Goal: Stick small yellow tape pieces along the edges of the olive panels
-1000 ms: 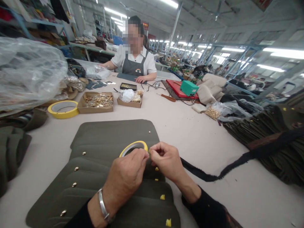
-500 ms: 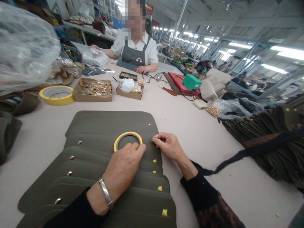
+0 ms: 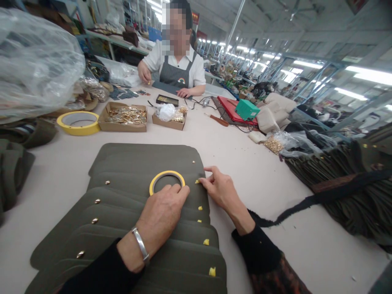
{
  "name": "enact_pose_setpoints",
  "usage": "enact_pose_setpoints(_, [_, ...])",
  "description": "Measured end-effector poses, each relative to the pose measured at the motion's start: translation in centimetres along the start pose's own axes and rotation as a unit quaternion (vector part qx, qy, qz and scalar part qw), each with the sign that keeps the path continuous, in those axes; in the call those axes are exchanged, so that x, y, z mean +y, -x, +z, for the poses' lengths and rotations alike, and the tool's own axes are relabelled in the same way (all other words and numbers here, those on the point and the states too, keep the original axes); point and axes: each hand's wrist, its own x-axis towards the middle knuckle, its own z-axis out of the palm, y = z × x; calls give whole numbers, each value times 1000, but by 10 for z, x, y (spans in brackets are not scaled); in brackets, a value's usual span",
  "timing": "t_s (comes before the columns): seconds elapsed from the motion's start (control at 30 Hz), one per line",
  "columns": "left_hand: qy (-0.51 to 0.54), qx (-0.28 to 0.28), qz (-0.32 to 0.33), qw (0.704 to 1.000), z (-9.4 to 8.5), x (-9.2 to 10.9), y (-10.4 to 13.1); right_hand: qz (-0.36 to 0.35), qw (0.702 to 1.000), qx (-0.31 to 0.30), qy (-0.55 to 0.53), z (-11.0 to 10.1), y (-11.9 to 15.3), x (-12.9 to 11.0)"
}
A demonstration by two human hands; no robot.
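Observation:
My left hand [image 3: 162, 212] is closed on a narrow roll of yellow tape [image 3: 152, 187], held over overlapping dark green fabric-like panels [image 3: 143, 157]. At the panels' right edge is my right hand [image 3: 223, 188], its index finger lifted away from the thumb. The thumb touches or nearly touches a small yellow tape piece [image 3: 197, 181] on one panel. Below that piece, more bits of yellow tape [image 3: 206, 242] run down the right side. Shiny metal studs [image 3: 97, 201] dot the panels' left side, and a smaller stud [image 3: 193, 162] shows at the upper right.
A wide yellow tape roll [image 3: 78, 130] and cardboard boxes of gold-coloured hardware [image 3: 122, 125] stand behind the panels. Across the table sits a co-worker [image 3: 180, 73]. Stacked dark green pieces [image 3: 333, 179] with a black strip lie right; a large plastic bag [image 3: 36, 65] bulges at left.
My right index finger has lifted off the thumb, opening the pinch, and the small tape piece now shows on the panel. The co-worker's hand at left has risen from the plastic bag.

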Motion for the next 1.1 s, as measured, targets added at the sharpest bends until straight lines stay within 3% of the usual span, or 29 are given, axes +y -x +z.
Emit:
enact_pose_setpoints(0.13, [5, 5, 7, 1000, 2, -1, 0, -161, 985, -20, 58, -7, 6, 0])
enact_pose_setpoints(0.23, [7, 6, 6, 1000, 3, -2, -1, -204, 968, -66, 132, -2, 6, -4])
enact_pose_setpoints(0.43, [15, 0, 12, 1000, 1, 2, 3, -90, 980, -71, 164, 11, -3, -13])
enact_pose_setpoints(0.67, [22, -18, 19, 999, -10, 3, 5, 20, 996, -77, 38, 6, -8, -6])
enact_pose_setpoints(0.87, [129, 34, 20, 991, -14, -12, 0, -16, 968, -242, -59, -26, 1, -9])
enact_pose_setpoints(0.9, [149, 57, 28, 987, -12, -15, -1, -12, 971, -226, -75, -28, 2, -8])
enact_pose_setpoints(1.0, [190, 111, 42, 975, -6, -21, -4, 0, 985, -102, -143, -29, 4, -10])
enact_pose_setpoints(1.1, [198, 137, 57, 969, -2, -23, -4, -54, 977, -48, -199, -22, 6, -19])
